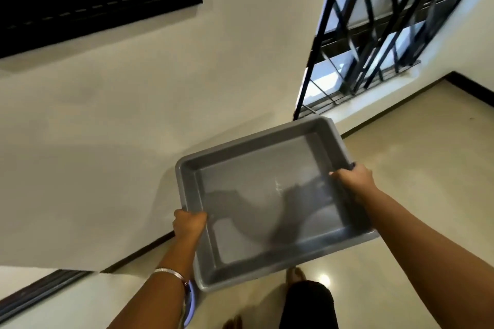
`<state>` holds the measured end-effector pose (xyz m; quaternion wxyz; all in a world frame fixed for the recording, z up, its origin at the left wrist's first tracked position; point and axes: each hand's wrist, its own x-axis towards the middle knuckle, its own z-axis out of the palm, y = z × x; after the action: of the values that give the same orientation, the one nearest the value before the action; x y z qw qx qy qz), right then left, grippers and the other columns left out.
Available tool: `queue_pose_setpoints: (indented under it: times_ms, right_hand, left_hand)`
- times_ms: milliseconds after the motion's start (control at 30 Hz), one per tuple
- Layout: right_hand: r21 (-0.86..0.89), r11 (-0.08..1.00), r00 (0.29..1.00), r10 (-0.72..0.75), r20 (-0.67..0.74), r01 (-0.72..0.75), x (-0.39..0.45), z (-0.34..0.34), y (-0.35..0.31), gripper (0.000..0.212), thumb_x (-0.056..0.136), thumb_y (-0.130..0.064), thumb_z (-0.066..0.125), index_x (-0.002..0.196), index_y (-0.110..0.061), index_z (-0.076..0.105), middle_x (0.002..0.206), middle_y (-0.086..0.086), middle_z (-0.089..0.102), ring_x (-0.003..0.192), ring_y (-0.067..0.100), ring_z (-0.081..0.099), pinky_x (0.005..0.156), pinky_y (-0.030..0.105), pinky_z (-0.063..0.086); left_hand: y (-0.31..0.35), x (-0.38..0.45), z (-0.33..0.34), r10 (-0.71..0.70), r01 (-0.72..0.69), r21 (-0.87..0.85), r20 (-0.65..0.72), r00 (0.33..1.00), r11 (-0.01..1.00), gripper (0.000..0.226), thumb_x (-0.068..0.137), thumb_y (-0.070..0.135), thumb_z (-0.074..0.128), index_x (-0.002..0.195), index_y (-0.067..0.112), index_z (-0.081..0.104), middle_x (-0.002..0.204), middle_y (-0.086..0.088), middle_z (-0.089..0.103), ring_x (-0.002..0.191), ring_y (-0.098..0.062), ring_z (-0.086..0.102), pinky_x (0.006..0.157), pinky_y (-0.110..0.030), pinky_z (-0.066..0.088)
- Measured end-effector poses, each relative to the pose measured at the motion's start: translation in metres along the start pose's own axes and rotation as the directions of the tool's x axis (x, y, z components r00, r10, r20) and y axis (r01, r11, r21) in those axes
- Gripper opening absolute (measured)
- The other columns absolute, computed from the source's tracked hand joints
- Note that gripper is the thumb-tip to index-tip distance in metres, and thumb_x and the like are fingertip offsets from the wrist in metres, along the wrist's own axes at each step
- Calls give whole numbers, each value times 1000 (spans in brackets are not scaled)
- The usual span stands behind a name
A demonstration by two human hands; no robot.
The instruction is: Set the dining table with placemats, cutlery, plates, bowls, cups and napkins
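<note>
here, a grey tray carried in both hands

the grey tray hangs tilted above the glossy floor. left hand grips its left rim; right hand grips the right rim. a silver bangle circles the left wrist.

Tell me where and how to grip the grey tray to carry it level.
Grip the grey tray by its raised rim on two opposite sides, coming in from outside, thumbs over the lip, as the left hand and right hand do now. It is wide and shallow, so one-sided holds would likely tip it.
</note>
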<state>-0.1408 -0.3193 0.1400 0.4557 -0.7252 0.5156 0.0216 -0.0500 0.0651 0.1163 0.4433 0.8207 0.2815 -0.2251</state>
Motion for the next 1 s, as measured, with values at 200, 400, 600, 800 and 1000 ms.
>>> queue_pose_setpoints:
  times_ms: [200,400,600,800,1000]
  right_hand:
    - [-181,983,957,52,285,1,85,30,-27,48,83,-10,62,128,-3,47,108,18,59,84,28,62,64,34,54]
    - [-259,966,916,98,388,7,157,64,-14,50,83,-8,62,131,-4,48,112,20,59,94,35,60,76,45,56]
    - [-289,956,892,94,441,42,199,78,-2,56,83,-10,65,135,-6,44,122,21,57,103,38,58,91,50,51]
    - [-279,954,885,30,465,115,221,87,-3,59,82,-12,68,136,-7,44,123,17,57,106,37,58,92,50,52]
    - [-279,954,875,45,482,105,222,82,3,68,76,-19,74,136,-12,43,125,15,54,108,35,57,93,51,51]
  left_hand:
    - [-6,46,59,-181,181,-4,-44,983,984,51,77,7,73,122,-5,52,113,-26,64,100,-41,63,90,-47,53]
    - [-10,64,92,-225,226,10,-57,973,974,22,79,2,71,99,-3,65,85,-17,68,77,-32,64,77,-43,54]
    - [-13,74,116,-265,265,28,-16,964,964,49,79,1,72,123,0,51,98,-14,60,92,-33,61,82,-43,53]
    - [-20,82,128,-288,289,23,-39,957,957,50,81,-1,70,126,1,48,107,-16,61,95,-32,60,86,-45,53]
    - [-14,62,127,-274,277,-60,49,960,959,33,85,-7,62,111,9,50,87,-5,58,76,-19,57,61,-28,46]
